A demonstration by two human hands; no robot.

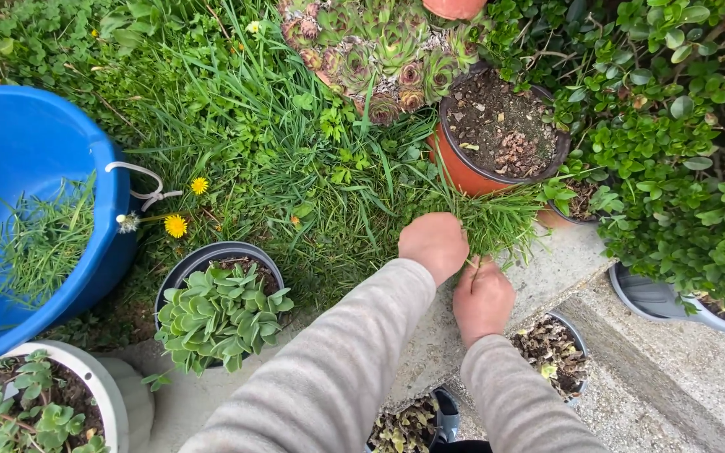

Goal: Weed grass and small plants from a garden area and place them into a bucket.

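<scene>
You are clenching both your left hand (435,243) and right hand (482,298) around the grass tuft (497,220) fanning toward the terracotta pot (497,134).

This is a home garden, outdoors, at the edge of a grey concrete step (547,277). Long green grass (279,159) with yellow dandelion flowers (176,225) grows thick beside it, and a small-leaved green shrub (681,151) crowds the right side. Potted plants stand all around: a round terracotta-coloured plastic pot of bare soil (497,134), a cluster of rosette succulents (371,50), a dark round pot of grey-green leafy succulent (220,310) and a white round pot (102,394). A big blue plastic tub (18,168) holds pulled grass cuttings.
</scene>
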